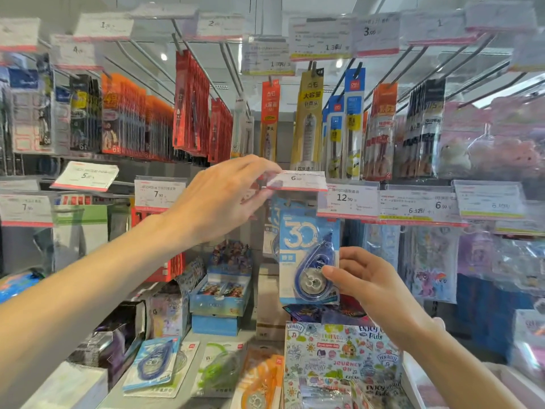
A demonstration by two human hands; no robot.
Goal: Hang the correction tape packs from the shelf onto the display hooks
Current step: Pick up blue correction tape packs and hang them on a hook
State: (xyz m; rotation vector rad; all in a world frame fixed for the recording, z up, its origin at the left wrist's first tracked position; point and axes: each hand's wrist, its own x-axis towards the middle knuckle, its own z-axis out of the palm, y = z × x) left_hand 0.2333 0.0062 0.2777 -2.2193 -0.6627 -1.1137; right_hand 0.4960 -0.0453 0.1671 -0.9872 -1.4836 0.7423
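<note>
Just right of centre, a blue correction tape pack (308,255) hangs upright below a price tag (296,180) marked 6, its top edge tucked under that tag where the hook would be; the hook itself is hidden. The right hand (364,278) comes in from 4 o'clock and pinches the pack's lower right edge, thumb on the front over the clear bubble, the other fingers (358,256) curled behind and beside the card. The left hand (224,199) reaches in from 8 o'clock and holds the price tag at its left end, fingertips curled over and under it, tilting the tag up above the pack.

Down at 7 o'clock on the shelf (177,404) lie more packs, flat and side by side: a blue one (153,364), a green one (219,369) just beside it, and an orange one (261,385) next along, partly cut off by the picture's lower edge. At 5 o'clock stands a doodle-printed notebook (342,352), below the held pack. At 12 o'clock, rows of pen refill packs (309,119) hang from long hooks, with more price tags (348,200) to the right at 2 o'clock.
</note>
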